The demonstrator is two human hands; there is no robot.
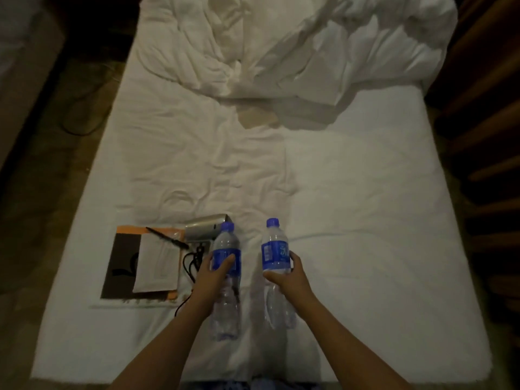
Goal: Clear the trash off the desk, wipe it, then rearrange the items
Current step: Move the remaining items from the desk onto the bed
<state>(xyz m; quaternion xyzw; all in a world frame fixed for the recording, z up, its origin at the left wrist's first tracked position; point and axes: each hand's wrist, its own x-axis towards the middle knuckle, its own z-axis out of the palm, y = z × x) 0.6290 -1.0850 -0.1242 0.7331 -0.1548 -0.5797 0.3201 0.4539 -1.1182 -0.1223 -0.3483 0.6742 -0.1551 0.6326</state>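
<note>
Two clear water bottles w/ blue caps and blue labels, one per hand, both held over the near end of the bed sheet (351,178). Left hand (212,273) grips the left bottle (226,266) at the label band, thumb across the front, fingers curled round the back. Right hand (289,274) grips the right bottle (274,254) just below the label, fingers wrapped on the far side.

Handling, as a guess: thin plastic, walls prob. flex if squeezed hard; smooth so a bit slippery. Can't tell fill level, so weight unknown. Best hold is mid-body at the label, or the stiffer neck under the cap.

Just left of the left bottle: silver hair dryer (206,226) w/ black cord (190,263), and a pen (167,237) on a stack of papers (153,266). Rumpled duvet (295,46) at the far end.
</note>
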